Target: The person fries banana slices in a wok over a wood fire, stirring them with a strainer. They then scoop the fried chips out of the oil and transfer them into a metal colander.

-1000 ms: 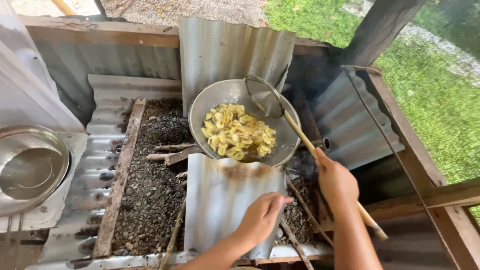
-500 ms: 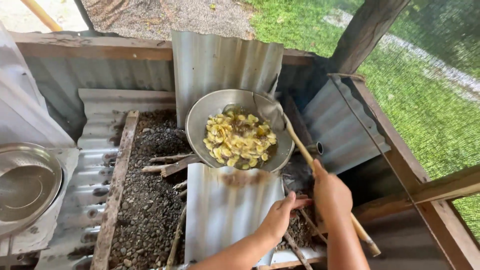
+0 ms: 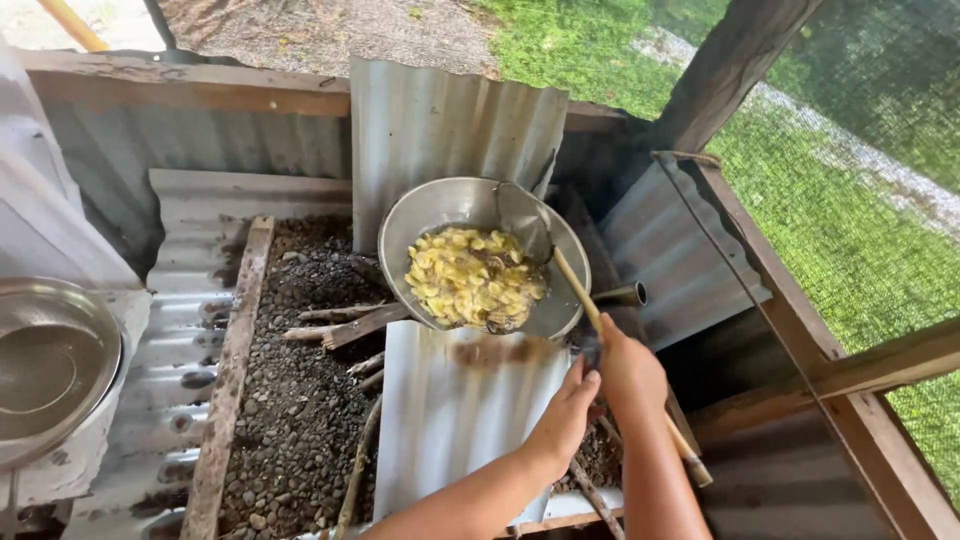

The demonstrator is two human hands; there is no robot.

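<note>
Ladle, wooden handle with metal scoop, rests its scoop inside the round metal pan among yellow frying slices. Right hand: grip closed around the handle's middle. Left hand: fingers curled, touching the handle just beside the right; whether it grips, cannot tell. Pan sits over firewood sticks, corrugated sheets around it.

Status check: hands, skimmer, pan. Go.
Right hand gripping wooden skimmer handle. Left hand beside it, grip unclear. Skimmer head in pan of yellow frying slices. Nothing obstructing.
</note>
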